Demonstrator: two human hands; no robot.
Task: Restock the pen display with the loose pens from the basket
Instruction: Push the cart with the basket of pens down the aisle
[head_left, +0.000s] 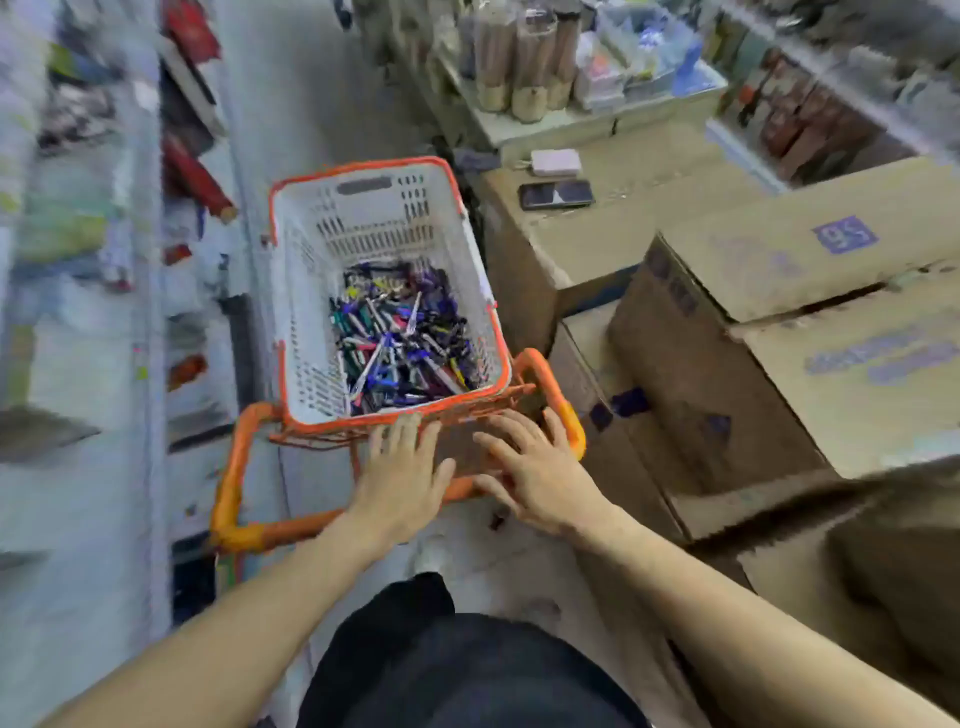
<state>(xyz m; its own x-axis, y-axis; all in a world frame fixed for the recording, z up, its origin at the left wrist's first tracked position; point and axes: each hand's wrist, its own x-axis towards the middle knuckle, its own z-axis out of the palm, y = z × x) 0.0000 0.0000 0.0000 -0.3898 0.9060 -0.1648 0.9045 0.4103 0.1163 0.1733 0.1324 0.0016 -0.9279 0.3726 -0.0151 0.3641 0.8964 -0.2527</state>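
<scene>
Along the left edge runs a blurred shelf unit (78, 312) of stationery, too smeared to tell the goods apart. Just right of it stands the basket (311, 291), white with an orange rim, its long axis running away from the person and leaning slightly to the left at the far end; it sits on an orange cart whose handle (234, 483) loops round the near end. The loose pens (400, 338) lie heaped in the near half of the basket's bottom, tangled and pointing every way, though many slant from near-left to far-right. The left hand (402, 473) lies palm down just below the basket's near rim, fingers straight and close together, holding nothing. Beside it the right hand (530, 467) is also palm down, fingers spread wide and straight over the cart frame, gripping nothing. Further right, stacked cardboard boxes (779, 332) fill the floor; a dark phone (556, 195) and a small pale box (556, 162) rest on the far one.
</scene>
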